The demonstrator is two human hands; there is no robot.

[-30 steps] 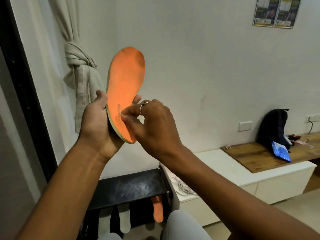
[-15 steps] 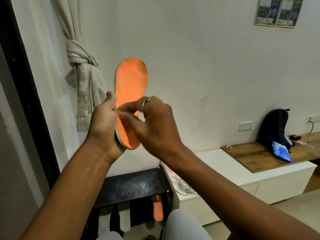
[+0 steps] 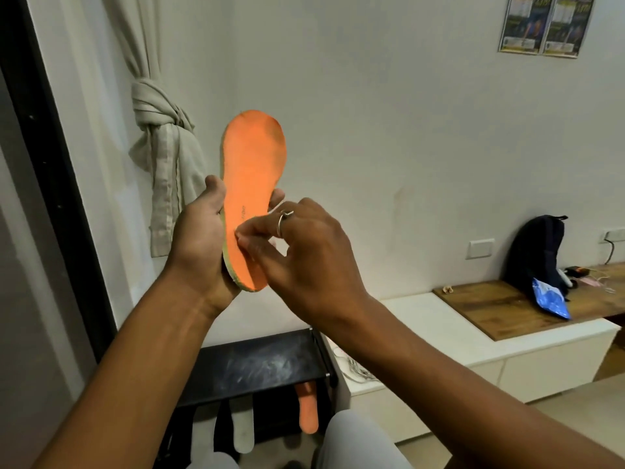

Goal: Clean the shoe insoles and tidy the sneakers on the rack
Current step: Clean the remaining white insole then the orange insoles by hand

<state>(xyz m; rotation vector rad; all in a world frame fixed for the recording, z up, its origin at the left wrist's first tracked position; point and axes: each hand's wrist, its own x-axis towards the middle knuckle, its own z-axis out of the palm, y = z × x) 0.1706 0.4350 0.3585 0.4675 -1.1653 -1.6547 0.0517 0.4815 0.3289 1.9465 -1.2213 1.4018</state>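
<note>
I hold an orange insole upright in front of the wall, toe end up, its orange face toward me. My left hand grips its heel half from behind, thumb on the left edge. The thumb and fingertips of my right hand pinch at the insole's surface near the heel; a ring shows on one finger. Below stands the black shoe rack. Under its top shelf lean a second orange insole, a white insole and a black one. No sneakers are visible.
A knotted beige curtain hangs left of the insole beside a dark door frame. Right of the rack runs a low white bench with a white cable, a wooden top, a dark backpack and a blue bag.
The insole has turned from tilted and then nearly edge-on to facing me more squarely. My right fingertips have slid lower, toward the heel.
</note>
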